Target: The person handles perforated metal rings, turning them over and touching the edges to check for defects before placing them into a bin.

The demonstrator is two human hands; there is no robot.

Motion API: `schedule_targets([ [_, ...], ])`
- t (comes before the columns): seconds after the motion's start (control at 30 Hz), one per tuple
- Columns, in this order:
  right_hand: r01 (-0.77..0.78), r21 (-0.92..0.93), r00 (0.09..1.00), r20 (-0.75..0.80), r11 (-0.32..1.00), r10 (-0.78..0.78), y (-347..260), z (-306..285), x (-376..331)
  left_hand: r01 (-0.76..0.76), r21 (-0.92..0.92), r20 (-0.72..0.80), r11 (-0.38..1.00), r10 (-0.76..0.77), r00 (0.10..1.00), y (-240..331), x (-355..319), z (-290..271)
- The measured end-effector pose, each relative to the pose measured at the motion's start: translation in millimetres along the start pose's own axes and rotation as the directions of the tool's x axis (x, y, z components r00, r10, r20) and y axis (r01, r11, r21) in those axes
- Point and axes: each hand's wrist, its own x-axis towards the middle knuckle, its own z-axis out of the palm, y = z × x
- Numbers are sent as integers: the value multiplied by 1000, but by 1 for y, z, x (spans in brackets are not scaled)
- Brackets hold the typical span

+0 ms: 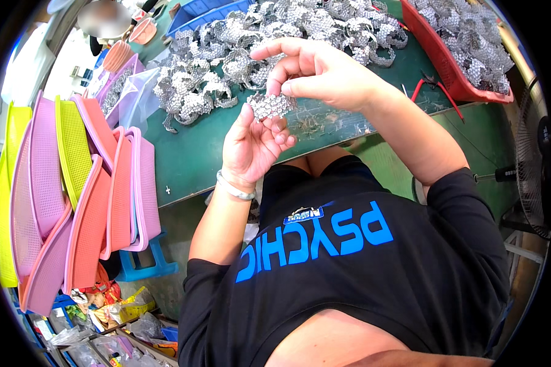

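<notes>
A small silver-grey piece of honeycomb-patterned mesh (pixel 269 106) is held over the near edge of the green table. My left hand (pixel 254 144) is palm up, its thumb and fingers closed on the piece from below. Above it, my right hand (pixel 315 73) bends its thumb and fingers together in a pinch at the piece's upper edge. What lies between those fingertips, if anything, is too small to make out. Just beyond my hands spreads a large heap of similar curved mesh pieces (pixel 196 92).
Pliers with red handles (pixel 450 101) lie at the table's right edge, near a red crate (pixel 438 52) filled with mesh pieces. A blue crate (pixel 193 15) stands at the back. Stacked coloured plastic baskets (pixel 89 238) crowd the left; a fan (pixel 529 159) stands right. Another person is at far left.
</notes>
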Motion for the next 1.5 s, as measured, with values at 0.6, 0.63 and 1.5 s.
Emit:
schedule_targets([
  [0.6,-13,-363,994,-107,932,-27,10,-6,-6,-155,127,-62,980,163,985,5,-5,-4],
  [0.63,-52,-315,993,-116,948,15,13,-6,-9,-187,152,-77,971,200,977,5,-5,-2],
  [1.5,86,-159,964,-238,983,-122,42,25,-16,-256,643,-125,721,429,894,5,-7,4],
])
